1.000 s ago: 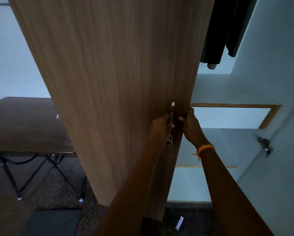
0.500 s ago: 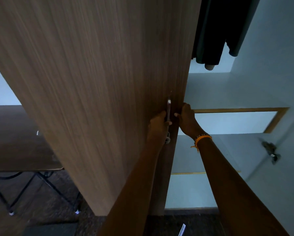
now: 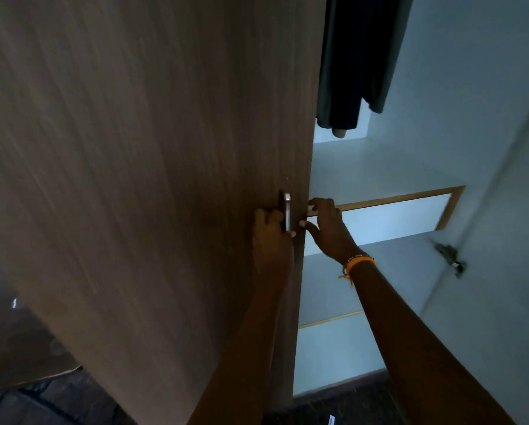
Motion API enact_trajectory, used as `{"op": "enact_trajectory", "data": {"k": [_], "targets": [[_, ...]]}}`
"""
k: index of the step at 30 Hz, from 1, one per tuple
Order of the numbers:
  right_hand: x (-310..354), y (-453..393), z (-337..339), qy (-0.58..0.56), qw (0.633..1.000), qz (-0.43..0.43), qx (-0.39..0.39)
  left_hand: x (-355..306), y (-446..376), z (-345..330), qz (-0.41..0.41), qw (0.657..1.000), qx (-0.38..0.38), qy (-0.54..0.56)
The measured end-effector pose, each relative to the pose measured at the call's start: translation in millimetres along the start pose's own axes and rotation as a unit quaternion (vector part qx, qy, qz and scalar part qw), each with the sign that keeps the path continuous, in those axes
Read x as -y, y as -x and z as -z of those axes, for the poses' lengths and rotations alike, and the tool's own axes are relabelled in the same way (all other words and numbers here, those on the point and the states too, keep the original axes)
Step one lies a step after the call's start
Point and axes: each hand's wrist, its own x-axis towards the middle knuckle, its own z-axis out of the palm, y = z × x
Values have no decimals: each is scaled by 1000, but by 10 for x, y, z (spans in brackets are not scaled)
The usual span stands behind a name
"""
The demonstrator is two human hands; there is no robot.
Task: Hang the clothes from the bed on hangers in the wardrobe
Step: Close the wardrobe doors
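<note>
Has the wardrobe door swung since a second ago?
Yes. The wardrobe door has swung right, toward closing: the gap to the hinge side has narrowed, and it covers more of the hanging dark clothes.

A large brown wood-grain wardrobe door (image 3: 140, 179) fills the left and centre of the view. A slim metal handle (image 3: 287, 214) near its right edge is gripped by the left hand (image 3: 272, 237), with the fingers curled around it. The door's edge beside the handle is pinched by the right hand (image 3: 327, 228), whose wrist carries an orange band (image 3: 359, 265). Dark clothes (image 3: 353, 59) are seen hanging inside the pale wardrobe interior (image 3: 441, 133) at upper right. A metal hinge (image 3: 450, 259) is fixed to the right wall. Part of a brown desk (image 3: 14, 348) is visible at lower left.
</note>
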Motion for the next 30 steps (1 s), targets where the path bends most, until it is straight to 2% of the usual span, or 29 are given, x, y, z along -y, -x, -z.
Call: {"op": "enact_trajectory", "data": {"k": [2, 4, 5, 6, 9, 13, 16, 18, 20, 21, 23, 26, 28, 30], "targets": [[-18, 296, 132, -27, 997, -1, -70, -156, 116, -39, 0, 996, -78, 48], [-90, 639, 354, -26, 987, 3, -157, -378, 268, -155, -73, 980, -154, 103], [-154, 821, 498, -17, 979, 4, -205, -488, 360, -246, -119, 971, -169, 121], [-234, 1017, 668, -4, 968, -1, -252, -611, 465, -334, -150, 965, -155, 150], [-559, 1646, 1211, 58, 924, -56, -374, -1015, 834, -618, -174, 957, -12, 231], [-954, 2460, 1882, 135, 847, -156, -491, -1592, 1412, -1040, -200, 929, 136, 281], [-1098, 2929, 2325, 170, 772, -245, -561, -2014, 1813, -1270, -242, 900, 203, 301], [-1170, 3161, 2589, 145, 729, -299, -598, -2295, 2056, -1378, -279, 876, 238, 313], [-1250, 3329, 2810, 116, 703, -297, -636, -2590, 2281, -1474, -304, 856, 272, 318], [-1303, 3407, 2902, 97, 698, -290, -648, -2728, 2388, -1520, -310, 847, 286, 322], [-1463, 3556, 3058, 41, 712, -269, -647, -2998, 2582, -1608, -320, 830, 313, 332], [-1719, 3772, 3189, -73, 803, -253, -535, -3345, 2832, -1735, -330, 816, 342, 329], [-1820, 3869, 3268, -132, 846, -250, -452, -3510, 2955, -1801, -309, 834, 316, 330], [-1879, 3894, 3309, -175, 858, -251, -412, -3593, 2999, -1851, -282, 857, 271, 337]]}}
